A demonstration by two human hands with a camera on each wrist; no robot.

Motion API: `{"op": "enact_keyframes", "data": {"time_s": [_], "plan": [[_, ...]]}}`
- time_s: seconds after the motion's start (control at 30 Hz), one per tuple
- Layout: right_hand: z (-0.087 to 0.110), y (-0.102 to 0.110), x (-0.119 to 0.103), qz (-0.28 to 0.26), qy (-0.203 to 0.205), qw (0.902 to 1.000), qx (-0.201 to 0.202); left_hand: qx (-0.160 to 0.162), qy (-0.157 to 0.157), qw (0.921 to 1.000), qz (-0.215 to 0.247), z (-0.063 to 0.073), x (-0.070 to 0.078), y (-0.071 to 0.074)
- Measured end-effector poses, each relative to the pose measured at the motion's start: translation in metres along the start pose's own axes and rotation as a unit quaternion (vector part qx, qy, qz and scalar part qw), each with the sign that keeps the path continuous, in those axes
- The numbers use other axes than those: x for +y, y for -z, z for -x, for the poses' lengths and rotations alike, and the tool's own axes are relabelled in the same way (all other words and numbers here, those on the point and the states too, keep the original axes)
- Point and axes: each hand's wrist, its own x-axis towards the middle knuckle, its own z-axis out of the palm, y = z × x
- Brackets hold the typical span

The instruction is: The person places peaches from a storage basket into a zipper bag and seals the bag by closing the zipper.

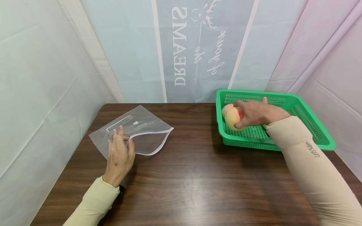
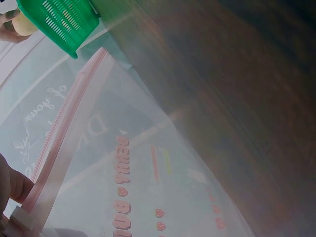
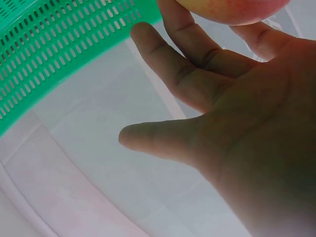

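On the left of the table lies a clear zip bag point(image 1: 144, 121), its pink-edged mouth gaping. The left hand point(image 1: 120, 157) pinches the bag's near rim; in the left wrist view a finger point(image 2: 19, 186) shows at the zip strip beside a pale slider point(image 2: 20, 221). Red lettering and strawberries are printed on the bag. Over the green basket point(image 1: 249, 138), the right hand point(image 1: 251, 113) grips a yellow-red peach point(image 1: 233, 119) between thumb and fingers. Another peach point(image 1: 227, 109) sits just behind it, partly hidden. In the right wrist view, the peach point(image 3: 237, 10) shows at the top edge.
The basket stands at the back right of the dark wooden table point(image 1: 186, 188). A printed cloth backdrop point(image 1: 195, 47) hangs along the table's back edge, with pale cloth walls point(image 1: 36, 78) on both sides. A small pale thing under the right wrist is mostly hidden.
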Motion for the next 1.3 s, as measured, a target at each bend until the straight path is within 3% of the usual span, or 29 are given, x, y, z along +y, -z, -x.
{"op": "enact_keyframes", "data": {"time_s": [0.37, 1.3], "plan": [[0.001, 0.003, -0.007, -0.01, 0.015, 0.9995, 0.024, -0.005, 0.006, 1.0, 0.003, 0.001, 0.001, 0.0], [0.009, 0.007, -0.027, -0.031, 0.04, 0.9979, 0.04, -0.001, 0.007, 1.0, 0.004, 0.003, 0.002, -0.001]]}}
